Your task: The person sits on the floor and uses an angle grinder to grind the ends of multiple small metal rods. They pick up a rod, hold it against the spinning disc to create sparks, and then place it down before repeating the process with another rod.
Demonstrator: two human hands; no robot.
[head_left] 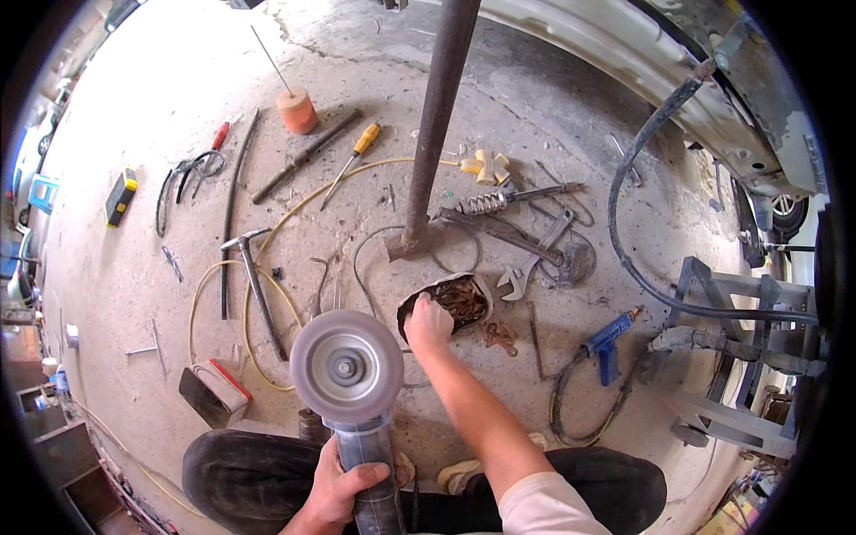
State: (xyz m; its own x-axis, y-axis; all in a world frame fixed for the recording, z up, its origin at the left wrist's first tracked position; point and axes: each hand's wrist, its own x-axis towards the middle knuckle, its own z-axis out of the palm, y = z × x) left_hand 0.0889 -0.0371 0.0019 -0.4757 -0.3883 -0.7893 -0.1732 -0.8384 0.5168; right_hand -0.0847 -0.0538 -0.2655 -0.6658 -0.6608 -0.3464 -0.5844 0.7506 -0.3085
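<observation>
Landmark: the steel post (434, 125) standing on the concrete floor (134, 134).

Left hand (343, 486): wrapped tight round the body of an angle grinder (352, 401), well below the post and to its left. The disc (347, 366) faces up at the camera; whether it turns cannot be told. Judged heavy and rigid, nose-heavy toward the disc. The barrel is the proper hold, fingers well back from the disc rim; the rim is abrasive and brittle if knocked.

Right hand (428, 323): reaches into a torn container (446, 299) just below the post's foot. Fingers are curled down among rusty small parts (464, 299); whether they grip one cannot be told. The parts look light, hard, rough with rust, likely snagging on each other; pinch singly. The container edge looks ragged and thin, a cut risk at the wrist.

Near the post: wrench (522, 276) right of its foot, hammer (254, 276) to the left, yellow-handled screwdriver (355, 160) left of the shaft, blue gun tool (609, 343) lower right.
</observation>
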